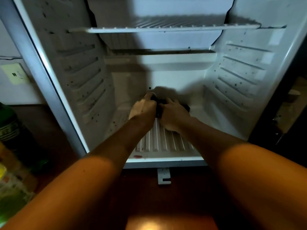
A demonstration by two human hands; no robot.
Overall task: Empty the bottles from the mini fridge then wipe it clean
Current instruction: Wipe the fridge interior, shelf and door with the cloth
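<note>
The open mini fridge [240, 77] fills the view, white inside with dark specks on both side walls. No bottles stand inside it. Both my arms reach deep onto its ribbed floor [166, 143]. My left hand [143, 107] and my right hand [172, 116] sit side by side near the back, both gripping a dark cloth [160, 103] bunched between them. Most of the cloth is hidden under my hands. A red smear [137, 156] lies on the front lip of the floor.
A wire shelf [166, 28] spans the upper part of the fridge. A green bottle [10, 128] stands outside on the left, with colourful packaging below it. A white hinge bracket [164, 177] sticks out below the fridge. A dark door edge [290, 113] is on the right.
</note>
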